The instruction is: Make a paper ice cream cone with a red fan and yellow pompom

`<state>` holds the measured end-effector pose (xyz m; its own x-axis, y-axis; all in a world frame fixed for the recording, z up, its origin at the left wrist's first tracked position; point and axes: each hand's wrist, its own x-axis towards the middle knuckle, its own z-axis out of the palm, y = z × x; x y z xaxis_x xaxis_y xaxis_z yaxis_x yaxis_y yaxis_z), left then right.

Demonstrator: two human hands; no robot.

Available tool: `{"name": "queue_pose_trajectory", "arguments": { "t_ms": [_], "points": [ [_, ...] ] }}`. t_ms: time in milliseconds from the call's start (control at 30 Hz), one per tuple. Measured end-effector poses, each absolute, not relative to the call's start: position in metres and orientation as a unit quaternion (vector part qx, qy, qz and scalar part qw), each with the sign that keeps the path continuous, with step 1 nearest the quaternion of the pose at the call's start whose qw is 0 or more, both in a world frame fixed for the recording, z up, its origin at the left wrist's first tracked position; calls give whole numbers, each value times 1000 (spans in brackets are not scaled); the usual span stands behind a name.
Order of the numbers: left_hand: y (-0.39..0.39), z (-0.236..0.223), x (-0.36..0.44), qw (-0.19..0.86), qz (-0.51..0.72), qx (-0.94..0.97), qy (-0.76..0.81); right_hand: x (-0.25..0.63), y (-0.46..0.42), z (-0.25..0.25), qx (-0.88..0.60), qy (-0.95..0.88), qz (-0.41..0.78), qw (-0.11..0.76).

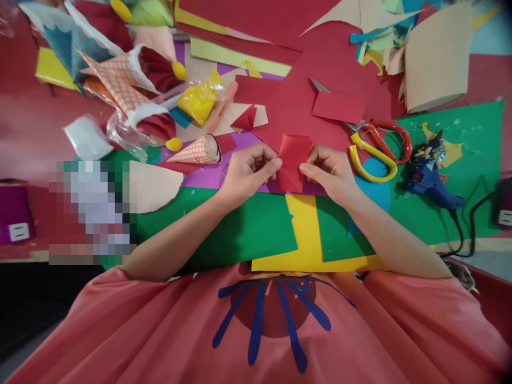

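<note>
A small red piece of paper (293,164) is held upright between both hands above the table. My left hand (253,169) pinches its left edge between thumb and fingers. The right edge is pinched by my right hand (328,169). Just beyond the left hand lie a folded red paper piece (245,118) and a small checked paper cone (197,151) with a dark rim. Past the right hand rest scissors with red and yellow handles (374,160), their blades partly covered by a red paper rectangle (338,106).
A blue glue gun (431,184) with a black cord lies at the right on green sheets (476,138). Finished paper cones (116,80) with red fill crowd the upper left. A cream paper cylinder (438,58) stands upper right. A yellow clay packet (201,98) lies mid-left.
</note>
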<state>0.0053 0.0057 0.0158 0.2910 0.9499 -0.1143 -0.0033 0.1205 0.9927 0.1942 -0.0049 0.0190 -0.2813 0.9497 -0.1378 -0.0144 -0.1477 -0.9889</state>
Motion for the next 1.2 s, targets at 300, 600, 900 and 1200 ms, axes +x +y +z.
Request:
{"name": "queue_pose_trajectory", "arguments": {
  "t_ms": [300, 600, 900, 1200],
  "points": [
    [7, 13, 5, 558, 423, 554, 450, 196, -5, 18, -458, -538, 600, 374],
    [5, 16, 6, 560, 427, 546, 453, 196, -7, 18, -453, -561, 592, 360],
    [7, 13, 4, 532, 444, 556, 459, 197, -9, 16, -448, -592, 578, 338],
    [5, 9, 2, 491, 457, 586, 454, 195, -9, 20, -445, -594, 584, 330]
  ]
}}
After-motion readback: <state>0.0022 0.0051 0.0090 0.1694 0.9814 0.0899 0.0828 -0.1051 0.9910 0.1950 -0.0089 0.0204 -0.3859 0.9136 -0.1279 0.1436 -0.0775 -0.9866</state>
